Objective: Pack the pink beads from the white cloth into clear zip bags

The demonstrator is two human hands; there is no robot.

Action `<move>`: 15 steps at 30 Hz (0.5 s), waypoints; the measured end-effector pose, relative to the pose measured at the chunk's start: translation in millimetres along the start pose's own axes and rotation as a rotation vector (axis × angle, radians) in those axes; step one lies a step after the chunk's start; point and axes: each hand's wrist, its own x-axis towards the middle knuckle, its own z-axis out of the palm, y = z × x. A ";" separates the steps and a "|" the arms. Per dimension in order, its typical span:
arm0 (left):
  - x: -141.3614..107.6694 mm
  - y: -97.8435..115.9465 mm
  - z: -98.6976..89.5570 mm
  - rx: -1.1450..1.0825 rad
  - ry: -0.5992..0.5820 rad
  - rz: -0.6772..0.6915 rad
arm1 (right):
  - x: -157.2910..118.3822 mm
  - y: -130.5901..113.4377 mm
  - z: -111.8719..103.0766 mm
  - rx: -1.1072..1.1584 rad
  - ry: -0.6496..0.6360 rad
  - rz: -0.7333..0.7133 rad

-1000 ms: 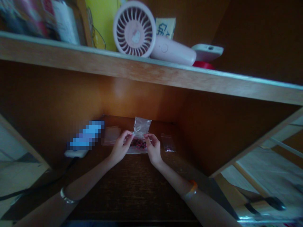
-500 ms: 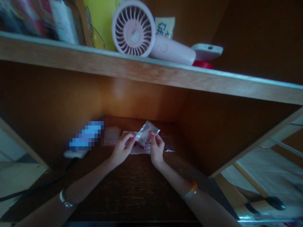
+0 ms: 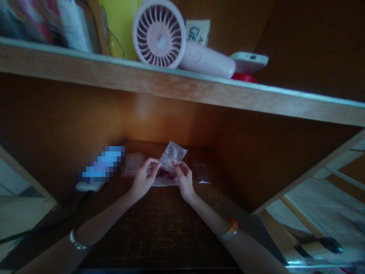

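Pinching clear bag point(image 3: 172, 151) just below center with left fingers point(image 3: 149, 162) and right fingers point(image 3: 178, 170), beneath shelf edge point(image 3: 182, 91); room over desk point(image 3: 159, 228), bottom center.

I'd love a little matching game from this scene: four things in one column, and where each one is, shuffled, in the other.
Things
1. raised clear bag
2. pale pink fan
3. small bag with pink specks
4. orange bracelet

Places
A. on the upper shelf
B. around the right arm
C. held by the fingertips of the left hand and right hand
D. on the dark wooden surface, to the right of the right hand

Right pairs: 1-C, 2-A, 3-D, 4-B
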 end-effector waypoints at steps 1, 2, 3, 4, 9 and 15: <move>0.7 -0.5 -0.8 -0.001 0.031 -0.014 | -0.2 0.8 0.8 -0.006 -0.020 -0.013; 1.5 -1.2 -1.5 -0.002 0.058 -0.029 | -0.5 1.5 1.5 -0.016 -0.036 -0.028; 2.3 -1.9 -2.0 -0.004 0.081 -0.045 | -0.7 2.2 2.1 -0.032 -0.049 -0.045; 3.0 -2.7 -2.4 -0.009 0.100 -0.059 | -0.9 2.7 2.6 -0.055 -0.059 -0.063; 4.3 -4.8 -2.3 -0.036 0.108 -0.092 | -0.4 4.7 1.7 -0.145 -0.042 -0.127; 1.8 0.1 -1.3 -0.045 -0.002 -0.105 | 1.6 7.5 -1.0 -0.148 -0.021 -0.146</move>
